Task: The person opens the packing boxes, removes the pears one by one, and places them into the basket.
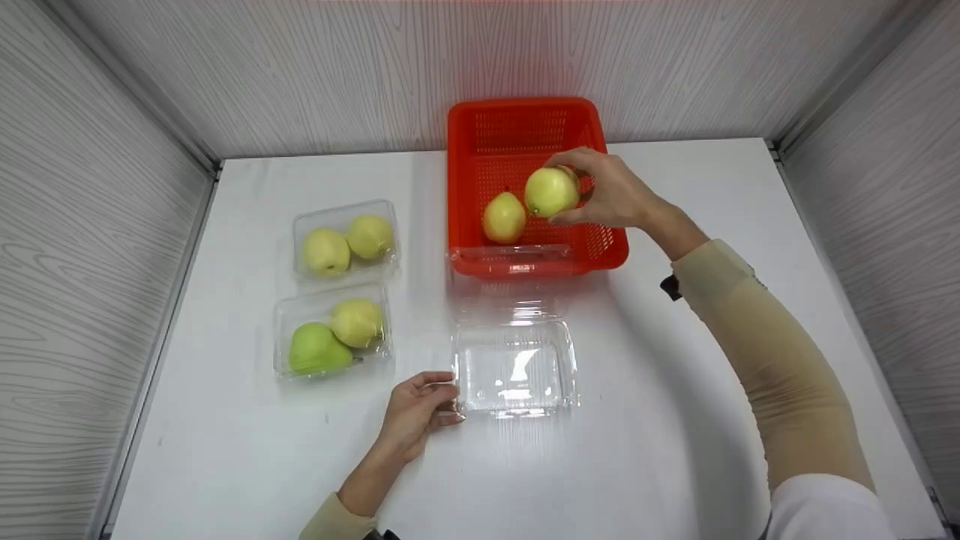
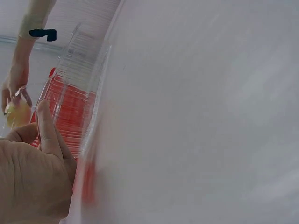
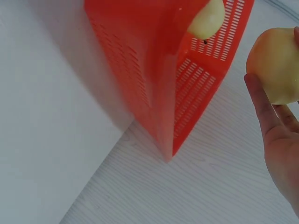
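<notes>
My right hand (image 1: 611,191) grips a round yellow-green pear (image 1: 551,192) between thumb and fingers above the red plastic basket (image 1: 465,161). In the right wrist view that pear (image 3: 275,65) is clear of the basket wall. Another yellow pear (image 1: 504,218) lies in the basket, just left of the held one. With thumb and fingers, my left hand (image 1: 416,412) pinches the left rim of a clear plastic clamshell box (image 1: 517,375). The box stands on the table, its lid (image 1: 510,289) folded back against the basket's front edge.
Two clear boxes stand at the left. The rear box (image 1: 345,214) holds two yellow fruits (image 1: 327,251); the front one (image 1: 300,311) holds a green pear (image 1: 315,349) and a yellow fruit (image 1: 356,322). Wood-grain panels (image 1: 337,75) border the white table (image 1: 247,450) at the back and sides.
</notes>
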Demonstrator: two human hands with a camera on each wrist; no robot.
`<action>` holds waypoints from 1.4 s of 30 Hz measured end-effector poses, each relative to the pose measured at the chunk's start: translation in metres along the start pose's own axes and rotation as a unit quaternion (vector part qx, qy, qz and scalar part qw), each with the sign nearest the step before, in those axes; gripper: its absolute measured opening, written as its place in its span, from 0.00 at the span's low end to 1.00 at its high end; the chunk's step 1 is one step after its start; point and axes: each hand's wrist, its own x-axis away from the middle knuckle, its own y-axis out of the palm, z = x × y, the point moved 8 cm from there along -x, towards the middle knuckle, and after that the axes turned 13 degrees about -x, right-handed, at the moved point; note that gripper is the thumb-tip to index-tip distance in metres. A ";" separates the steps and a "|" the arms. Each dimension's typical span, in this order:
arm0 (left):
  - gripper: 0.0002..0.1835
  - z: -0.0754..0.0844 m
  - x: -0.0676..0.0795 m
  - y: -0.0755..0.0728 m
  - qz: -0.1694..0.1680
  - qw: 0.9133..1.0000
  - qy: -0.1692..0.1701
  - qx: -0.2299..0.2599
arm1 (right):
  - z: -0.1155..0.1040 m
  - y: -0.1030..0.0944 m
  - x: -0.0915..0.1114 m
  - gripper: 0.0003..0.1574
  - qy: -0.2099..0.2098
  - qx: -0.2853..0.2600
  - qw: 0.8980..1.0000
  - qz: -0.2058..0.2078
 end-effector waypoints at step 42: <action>0.19 0.000 0.000 0.000 0.004 1.000 -0.005 0.001 | 0.073 0.062 -0.009 0.41 0.131 0.076 0.981 -0.120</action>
